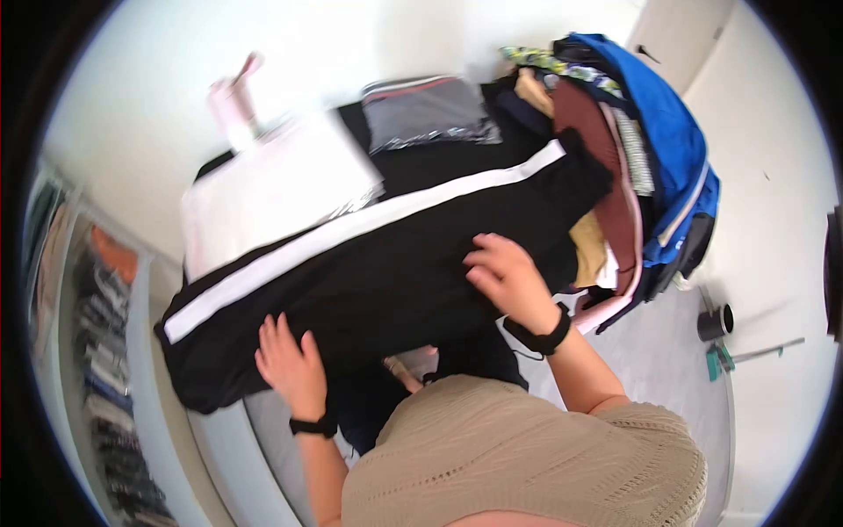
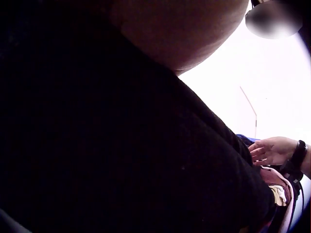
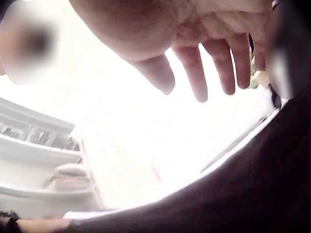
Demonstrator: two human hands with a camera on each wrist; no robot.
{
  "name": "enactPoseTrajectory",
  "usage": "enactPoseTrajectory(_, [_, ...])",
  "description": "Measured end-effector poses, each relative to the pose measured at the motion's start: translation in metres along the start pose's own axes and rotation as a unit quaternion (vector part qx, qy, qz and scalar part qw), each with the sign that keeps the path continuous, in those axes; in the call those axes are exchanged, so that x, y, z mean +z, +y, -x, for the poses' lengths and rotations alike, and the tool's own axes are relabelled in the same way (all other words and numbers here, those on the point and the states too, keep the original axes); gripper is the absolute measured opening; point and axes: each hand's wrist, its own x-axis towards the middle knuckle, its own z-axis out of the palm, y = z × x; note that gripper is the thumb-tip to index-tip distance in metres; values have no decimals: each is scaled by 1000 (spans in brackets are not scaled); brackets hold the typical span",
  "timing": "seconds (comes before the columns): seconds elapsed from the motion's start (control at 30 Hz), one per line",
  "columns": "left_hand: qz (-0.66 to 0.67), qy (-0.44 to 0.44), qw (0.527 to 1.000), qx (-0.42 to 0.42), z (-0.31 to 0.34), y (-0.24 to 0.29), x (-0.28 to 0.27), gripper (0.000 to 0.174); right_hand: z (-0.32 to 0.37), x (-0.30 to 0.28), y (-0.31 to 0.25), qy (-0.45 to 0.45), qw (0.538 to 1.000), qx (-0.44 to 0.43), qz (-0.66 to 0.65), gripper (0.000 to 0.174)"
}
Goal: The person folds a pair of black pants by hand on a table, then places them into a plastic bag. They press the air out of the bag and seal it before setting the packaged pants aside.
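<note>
Black fabric with a white stripe [image 1: 386, 263] lies lengthwise in front of the person, filling much of the left wrist view. The left hand [image 1: 294, 364] rests flat on its near left part, fingers extended. Over the right part is the right hand [image 1: 509, 281], its fingers spread and slightly bent; in the right wrist view this hand [image 3: 209, 43] shows straight, separated fingers above the dark fabric [image 3: 243, 179]. Whether it touches the cloth cannot be told. Neither hand grips anything. The left wrist view also catches the right hand [image 2: 277, 150] at its right side.
Behind the fabric lie a white packaged item [image 1: 281, 184] and a grey folded garment in clear plastic [image 1: 430, 112]. A pile of clothes with a blue garment [image 1: 659, 114] is at the right. Shelves of packaged items [image 1: 110, 369] stand at the left.
</note>
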Motion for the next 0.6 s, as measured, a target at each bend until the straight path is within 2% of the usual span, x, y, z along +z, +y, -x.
enactPoseTrajectory(0.07, [2, -14, 1000, -7, 1, 1, -1, 48, -7, -39, 27, 223, 964, 130, -66, 19])
enactPoseTrajectory(0.1, [4, -17, 1000, -8, 2, 1, -1, 48, -5, -59, 41, 277, 923, 265, 24, 25])
enactPoseTrajectory(0.13, [3, -19, 1000, -12, 2, 1, -1, 47, 4, -59, 86, 388, 884, 260, -29, 36])
enactPoseTrajectory(0.2, [1, -20, 1000, -7, 2, 2, -1, 47, 8, -75, 134, 414, 853, 315, -44, 49])
enactPoseTrajectory(0.3, [-10, -23, 1000, -13, 1, 3, -2, 46, -2, -85, 168, 430, 832, 331, -113, 48])
enactPoseTrajectory(0.37, [-16, -24, 999, -13, 1, 3, -1, 45, -8, -96, 179, 315, 881, 347, 69, 38])
enactPoseTrajectory(0.4, [-16, -24, 1000, -12, 1, 3, -1, 45, -10, -101, 183, 316, 880, 348, 70, 38])
enactPoseTrajectory(0.47, [-13, -32, 999, -18, 1, 2, -1, 45, -16, -115, 175, 234, 889, 312, 238, 28])
enactPoseTrajectory(0.5, [-12, -32, 999, -19, -1, 3, -2, 45, -20, -118, 171, 266, 894, 248, 264, 23])
enactPoseTrajectory(0.53, [-9, -32, 999, -19, -1, 4, -3, 46, -30, -123, 151, 287, 899, 236, 233, 21])
enactPoseTrajectory(0.6, [-10, -38, 999, -20, 2, 4, -4, 46, -36, -129, 153, 314, 884, 213, 274, 20])
